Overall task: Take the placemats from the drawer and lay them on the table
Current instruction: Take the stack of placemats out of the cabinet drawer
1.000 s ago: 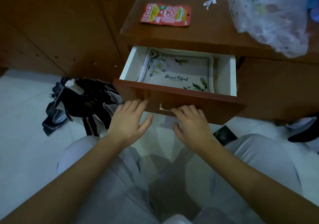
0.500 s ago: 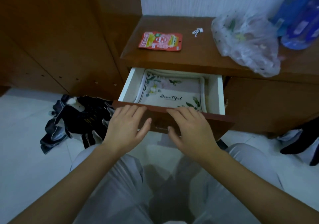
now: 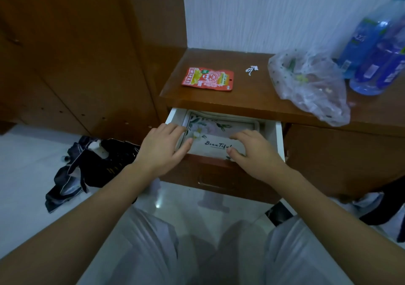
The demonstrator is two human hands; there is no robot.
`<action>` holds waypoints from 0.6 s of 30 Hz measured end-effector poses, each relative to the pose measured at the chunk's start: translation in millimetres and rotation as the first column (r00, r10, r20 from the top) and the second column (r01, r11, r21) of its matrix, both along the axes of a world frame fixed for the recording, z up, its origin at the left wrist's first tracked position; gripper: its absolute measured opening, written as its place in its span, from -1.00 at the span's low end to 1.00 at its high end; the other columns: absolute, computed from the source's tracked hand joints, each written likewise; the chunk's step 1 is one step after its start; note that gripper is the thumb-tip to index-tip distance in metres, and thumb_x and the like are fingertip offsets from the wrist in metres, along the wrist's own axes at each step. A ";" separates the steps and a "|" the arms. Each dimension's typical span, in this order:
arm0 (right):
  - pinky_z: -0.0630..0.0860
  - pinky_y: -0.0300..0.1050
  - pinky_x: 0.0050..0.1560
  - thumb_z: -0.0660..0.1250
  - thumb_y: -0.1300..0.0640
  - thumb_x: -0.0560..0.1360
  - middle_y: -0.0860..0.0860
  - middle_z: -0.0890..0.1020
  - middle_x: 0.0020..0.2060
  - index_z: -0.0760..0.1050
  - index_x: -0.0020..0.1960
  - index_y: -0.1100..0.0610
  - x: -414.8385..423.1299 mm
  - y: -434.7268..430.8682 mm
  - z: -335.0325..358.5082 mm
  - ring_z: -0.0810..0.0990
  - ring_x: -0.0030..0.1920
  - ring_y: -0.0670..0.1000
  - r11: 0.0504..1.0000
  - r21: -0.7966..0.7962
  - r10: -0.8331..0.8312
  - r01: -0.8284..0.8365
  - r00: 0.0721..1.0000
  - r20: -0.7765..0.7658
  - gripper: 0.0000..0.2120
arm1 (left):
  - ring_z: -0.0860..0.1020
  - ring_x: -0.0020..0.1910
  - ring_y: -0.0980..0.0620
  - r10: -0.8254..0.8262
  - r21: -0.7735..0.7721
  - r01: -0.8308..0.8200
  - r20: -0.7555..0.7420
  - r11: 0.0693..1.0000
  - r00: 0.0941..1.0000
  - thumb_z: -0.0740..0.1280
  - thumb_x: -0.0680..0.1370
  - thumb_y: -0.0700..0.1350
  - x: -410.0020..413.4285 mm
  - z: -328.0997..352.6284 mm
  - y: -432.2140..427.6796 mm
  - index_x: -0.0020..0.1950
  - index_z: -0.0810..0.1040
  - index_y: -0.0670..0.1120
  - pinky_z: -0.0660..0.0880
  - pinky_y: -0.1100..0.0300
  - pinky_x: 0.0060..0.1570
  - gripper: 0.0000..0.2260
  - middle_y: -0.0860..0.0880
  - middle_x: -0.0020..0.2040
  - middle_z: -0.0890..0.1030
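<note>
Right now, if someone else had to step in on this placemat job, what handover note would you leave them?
Left hand: inside the open drawer, fingers on the left edge of the placemats; no closed grip visible.
Right hand: on the right part of the same stack, thumb at its front edge; not lifted.
Placemats: floral stack lying flat in the drawer.
Table: carries a red packet, a plastic bag and blue bottles.
Done: drawer open.
Left: lift the stack out, lay the mats on the table.

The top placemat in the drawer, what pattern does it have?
The placemat is pale with green leaves, white flowers and dark script lettering, seen in the head view.
</note>
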State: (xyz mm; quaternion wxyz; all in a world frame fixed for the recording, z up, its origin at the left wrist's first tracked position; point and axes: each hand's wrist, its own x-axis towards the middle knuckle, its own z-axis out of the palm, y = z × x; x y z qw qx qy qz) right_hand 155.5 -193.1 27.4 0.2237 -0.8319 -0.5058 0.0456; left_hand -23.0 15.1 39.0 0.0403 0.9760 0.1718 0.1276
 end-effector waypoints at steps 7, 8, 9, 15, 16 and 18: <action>0.42 -0.02 0.26 0.29 -0.10 0.58 0.02 0.50 0.33 0.42 0.42 0.05 45.6 42.9 -8.2 0.43 0.33 0.02 0.975 -0.208 0.073 -0.077 0.997 -0.027 -0.54 | 0.48 0.13 0.04 -0.027 -0.203 0.037 0.052 0.979 0.998 -0.02 0.64 0.24 28.2 6.5 21.8 0.23 0.52 0.02 0.43 0.06 0.00 -0.55 0.04 0.14 0.58; 0.43 0.00 0.27 0.29 -0.10 0.58 0.03 0.50 0.35 0.41 0.43 0.05 49.9 46.5 -12.7 0.43 0.33 0.04 0.971 -0.227 0.072 -0.074 0.997 -0.015 -0.54 | 0.49 0.12 0.04 -0.039 -0.184 0.046 0.046 0.982 0.998 -0.02 0.64 0.24 32.1 7.0 24.0 0.22 0.52 0.02 0.43 0.06 0.00 -0.54 0.04 0.13 0.58; 0.44 0.02 0.28 0.29 -0.11 0.58 0.03 0.49 0.35 0.40 0.43 0.05 53.6 49.8 -17.5 0.42 0.34 0.05 0.965 -0.250 0.079 -0.077 0.997 -0.002 -0.53 | 0.49 0.12 0.04 -0.052 -0.162 0.057 0.036 0.985 0.998 -0.03 0.64 0.24 35.1 6.6 25.8 0.23 0.52 0.01 0.44 0.06 0.00 -0.54 0.04 0.13 0.58; 0.47 0.07 0.23 0.27 -0.16 0.56 0.06 0.48 0.34 0.34 0.44 0.07 62.9 79.2 -42.3 0.41 0.31 0.08 0.920 -0.354 0.221 -0.170 0.969 0.108 -0.47 | 0.53 0.05 -0.02 -0.043 -0.086 0.041 -0.015 0.995 0.999 -0.01 0.64 0.21 24.8 -19.3 30.0 0.20 0.55 -0.04 0.45 0.02 -0.03 -0.53 0.01 0.06 0.59; 0.47 0.06 0.23 0.26 -0.16 0.56 0.05 0.47 0.35 0.32 0.45 0.06 60.7 87.2 -44.8 0.41 0.31 0.07 0.913 -0.355 0.257 -0.202 0.959 0.116 -0.46 | 0.53 0.05 -0.02 -0.024 -0.090 0.024 -0.003 0.996 1.000 0.00 0.64 0.20 19.2 -23.1 29.5 0.20 0.56 -0.05 0.45 0.02 -0.01 -0.54 0.01 0.07 0.60; 0.45 0.02 0.26 0.27 -0.15 0.56 0.03 0.43 0.40 0.28 0.49 0.03 53.6 104.8 -48.6 0.39 0.35 0.06 0.896 -0.341 0.345 -0.285 0.930 0.130 -0.44 | 0.51 0.09 -0.01 0.000 -0.083 0.002 0.028 0.997 1.000 0.05 0.65 0.17 7.2 -25.0 29.5 0.22 0.56 -0.05 0.44 0.01 0.02 -0.57 0.02 0.11 0.59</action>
